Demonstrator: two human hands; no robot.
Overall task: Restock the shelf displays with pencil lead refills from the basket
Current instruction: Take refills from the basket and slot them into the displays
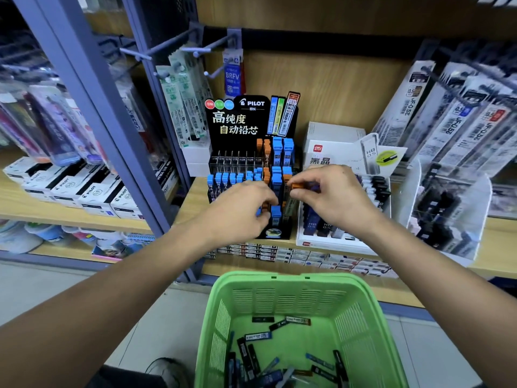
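Note:
A black tiered Pilot display [251, 127] stands on the wooden shelf, its slots holding blue-capped and orange-capped lead refill cases. My left hand [240, 211] reaches into its lower front rows, fingers curled among the blue-capped cases; whether it grips one is hidden. My right hand [327, 194] pinches an orange-capped refill case [298, 186] between thumb and fingers at the display's right edge. Below, a green plastic basket [279, 287] holds several loose refill cases [257, 336] on its bottom.
A white Deli lead display [330, 155] stands just right of the Pilot one, with a clear acrylic stand [447, 208] beyond. Hanging refill packs [184, 93] sit on pegs at left. A blue-grey shelf post [112, 130] rises at left. Boxes line the lower shelf.

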